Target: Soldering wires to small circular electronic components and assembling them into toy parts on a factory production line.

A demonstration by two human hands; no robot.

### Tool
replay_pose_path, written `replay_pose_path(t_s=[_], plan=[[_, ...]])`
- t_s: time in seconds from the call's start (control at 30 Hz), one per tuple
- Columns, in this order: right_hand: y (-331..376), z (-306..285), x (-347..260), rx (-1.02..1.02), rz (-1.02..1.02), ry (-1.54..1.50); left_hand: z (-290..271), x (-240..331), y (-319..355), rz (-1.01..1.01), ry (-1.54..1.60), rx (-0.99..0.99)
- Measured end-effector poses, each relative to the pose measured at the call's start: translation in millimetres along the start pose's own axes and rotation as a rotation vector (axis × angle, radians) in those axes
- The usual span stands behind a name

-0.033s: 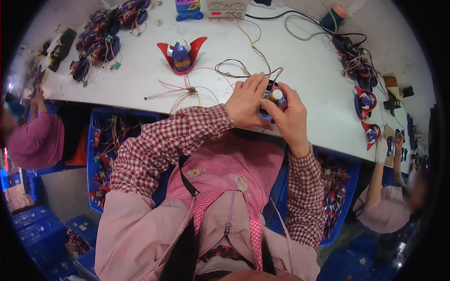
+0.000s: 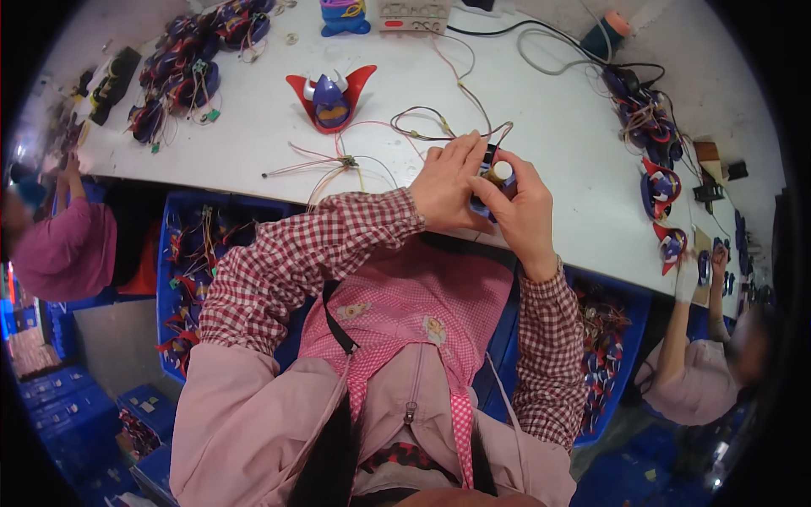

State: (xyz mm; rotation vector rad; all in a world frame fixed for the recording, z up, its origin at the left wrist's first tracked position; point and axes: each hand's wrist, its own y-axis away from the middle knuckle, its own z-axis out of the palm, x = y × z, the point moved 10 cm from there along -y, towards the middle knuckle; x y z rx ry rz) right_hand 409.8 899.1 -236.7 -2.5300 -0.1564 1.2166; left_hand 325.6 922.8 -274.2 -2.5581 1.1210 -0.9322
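Observation:
Near the table's front edge, both my hands are closed around a small dark blue and black device (image 2: 487, 179) with a white round knob (image 2: 501, 171) on top. My left hand (image 2: 448, 188) lies over its left side, fingers together. My right hand (image 2: 525, 207) grips the right side, the thumb bent across the front. Dark and reddish wires (image 2: 504, 128) run from beside the device. Much of it is hidden by my fingers. Beyond my left hand stands a purple horned toy head with a red collar (image 2: 328, 103), its wires leading to a small circuit board (image 2: 347, 161).
A beige instrument box (image 2: 412, 15) and a blue holder (image 2: 345, 17) stand at the back. Wired toy heads are heaped at far left (image 2: 182, 76) and right (image 2: 638, 110). Blue bins (image 2: 162, 291) flank me. Co-workers sit left (image 2: 68, 245) and right (image 2: 697, 372).
The view has shifted very slightly. My hands stay closed around the device, with only a slight change in its tilt.

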Motion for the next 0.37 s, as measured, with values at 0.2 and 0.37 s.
replay_pose_path(t_s=[0.2, 0.37], plan=[[-1, 15, -20, -0.009, -0.257, 0.138, 5, -11, 1, -0.061, 0.115, -0.038], [3, 2, -32, 0.049, -0.354, 0.045, -2, -15, 3, -0.076, 0.089, 0.005]])
